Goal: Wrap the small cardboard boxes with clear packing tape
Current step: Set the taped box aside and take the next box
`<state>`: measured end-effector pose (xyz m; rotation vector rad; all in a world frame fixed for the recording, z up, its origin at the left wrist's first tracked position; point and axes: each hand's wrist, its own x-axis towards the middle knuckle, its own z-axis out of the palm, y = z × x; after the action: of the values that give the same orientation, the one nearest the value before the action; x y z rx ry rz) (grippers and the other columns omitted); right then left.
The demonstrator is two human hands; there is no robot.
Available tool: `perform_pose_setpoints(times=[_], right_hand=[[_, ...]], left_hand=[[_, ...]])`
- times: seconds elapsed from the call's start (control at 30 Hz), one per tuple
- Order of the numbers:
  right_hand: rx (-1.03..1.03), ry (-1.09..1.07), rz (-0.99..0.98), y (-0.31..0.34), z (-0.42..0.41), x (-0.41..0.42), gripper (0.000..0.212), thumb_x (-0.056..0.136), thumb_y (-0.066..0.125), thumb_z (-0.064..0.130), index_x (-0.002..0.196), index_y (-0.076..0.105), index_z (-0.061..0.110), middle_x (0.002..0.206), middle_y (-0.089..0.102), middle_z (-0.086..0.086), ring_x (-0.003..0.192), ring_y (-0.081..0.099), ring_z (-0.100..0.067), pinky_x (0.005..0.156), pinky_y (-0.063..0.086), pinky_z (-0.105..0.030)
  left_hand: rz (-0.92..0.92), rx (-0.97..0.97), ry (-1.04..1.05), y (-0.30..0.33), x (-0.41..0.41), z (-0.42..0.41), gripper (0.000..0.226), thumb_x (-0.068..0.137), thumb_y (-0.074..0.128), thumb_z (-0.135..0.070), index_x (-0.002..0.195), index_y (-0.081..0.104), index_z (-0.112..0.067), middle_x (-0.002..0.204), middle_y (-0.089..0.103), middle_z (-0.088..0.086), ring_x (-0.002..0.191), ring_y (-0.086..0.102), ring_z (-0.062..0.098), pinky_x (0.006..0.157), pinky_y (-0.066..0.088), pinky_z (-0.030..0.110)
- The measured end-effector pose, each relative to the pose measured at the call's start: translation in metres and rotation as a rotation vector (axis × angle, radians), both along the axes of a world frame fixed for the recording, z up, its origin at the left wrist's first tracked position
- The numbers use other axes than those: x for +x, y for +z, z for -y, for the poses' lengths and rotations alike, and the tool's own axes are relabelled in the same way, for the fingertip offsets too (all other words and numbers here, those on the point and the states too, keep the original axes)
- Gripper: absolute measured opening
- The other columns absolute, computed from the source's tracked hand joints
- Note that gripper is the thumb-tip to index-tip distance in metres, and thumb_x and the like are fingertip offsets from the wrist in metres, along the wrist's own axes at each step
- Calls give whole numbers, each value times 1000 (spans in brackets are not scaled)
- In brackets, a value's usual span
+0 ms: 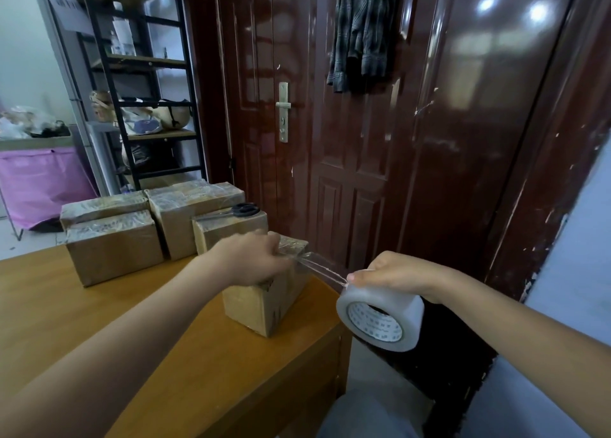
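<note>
Fingers first. Left hand (254, 259) lies over the top of the nearest cardboard box (264, 302), fingers bent down on the upper edge where the tape strip (322, 267) begins; motion blur keeps me from telling whether they pinch the strip or only press it. Right hand (396, 272) is curled round the tape roll (380, 318), thumb on the rim where the strip leaves it. The roll hangs in the air past the table's right edge, core facing me.

The strip runs taut between box top and roll (clear, glinting, somewhat narrowed along its span).

I note the box stands on the wooden table (99, 322) near its right edge, one corner turned toward me.

Behind it, four more boxes (112, 246) sit grouped together, shiny film over their tops. Black-handled scissors (236, 211) lie on the closest of these.

Beyond the table: a dark red door (363, 123) with a plaid garment (362, 31) hanging on it, and a black shelf rack (145, 84) to the left.
</note>
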<state>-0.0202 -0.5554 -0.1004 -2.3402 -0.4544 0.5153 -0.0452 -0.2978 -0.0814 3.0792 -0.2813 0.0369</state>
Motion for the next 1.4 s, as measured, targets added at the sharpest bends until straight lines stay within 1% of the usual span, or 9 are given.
perform_pose_setpoints(times=[0.07,0.17,0.37,0.47,0.7,0.93,1.07,1.23,1.4], right_hand=[[28,37,-51,5,5,-5,48,89,61,51,57,52,17,56,52,3,52,51,-9,61,39,-21],[87,109,-107,15,14,-9,33,80,60,50,72,64,18,68,62,6,65,60,-8,67,44,-22],[493,145,-112,45,23,-6,21,75,65,35,73,72,16,66,65,1,63,63,-10,61,47,-21],[477,136,-70,48,8,-1,41,71,70,38,90,66,1,73,67,-2,69,64,-12,63,48,-21],[369,98,-93,31,-20,-6,24,91,62,30,80,68,9,74,68,-2,70,64,-12,70,48,-26],[416,17,-116,16,-17,-18,28,96,57,28,94,70,3,81,71,-7,75,66,-16,73,49,-30],[410,18,-151,14,-16,-20,25,98,51,25,90,68,9,73,71,1,68,66,-9,68,49,-25],[355,35,-105,17,-17,-17,30,94,57,36,98,68,8,76,70,1,72,65,-10,71,48,-25],[39,47,-88,2,0,-15,38,89,61,48,73,61,14,65,59,1,62,56,-13,64,42,-26]], left_hand=[[-16,142,60,-9,-6,9,84,84,43,-74,142,29,-15,139,38,6,109,56,30,80,49,38],[60,58,85,-13,-7,11,65,87,56,-54,135,31,-16,127,42,4,91,55,27,68,43,34],[-373,-989,242,0,1,-20,45,81,71,-38,118,56,-17,108,64,9,92,66,27,77,54,37],[-477,-1068,276,-18,3,-35,43,89,63,-37,128,55,-23,115,64,11,98,66,29,80,55,39],[-145,-749,-68,-26,4,-34,41,100,48,-9,131,49,-35,137,44,-2,126,44,16,100,38,27],[74,77,-45,-13,-15,5,52,100,31,-53,135,50,-18,136,52,4,122,50,22,107,33,39],[-111,170,42,-15,-26,24,113,74,38,-87,151,21,-6,158,21,16,142,30,30,107,36,43],[-68,122,82,-24,-22,26,96,88,50,-64,154,7,-8,162,5,18,143,26,34,105,40,43],[-29,110,81,-24,-17,22,81,88,51,-59,145,25,-9,149,34,15,121,50,33,81,45,34]])
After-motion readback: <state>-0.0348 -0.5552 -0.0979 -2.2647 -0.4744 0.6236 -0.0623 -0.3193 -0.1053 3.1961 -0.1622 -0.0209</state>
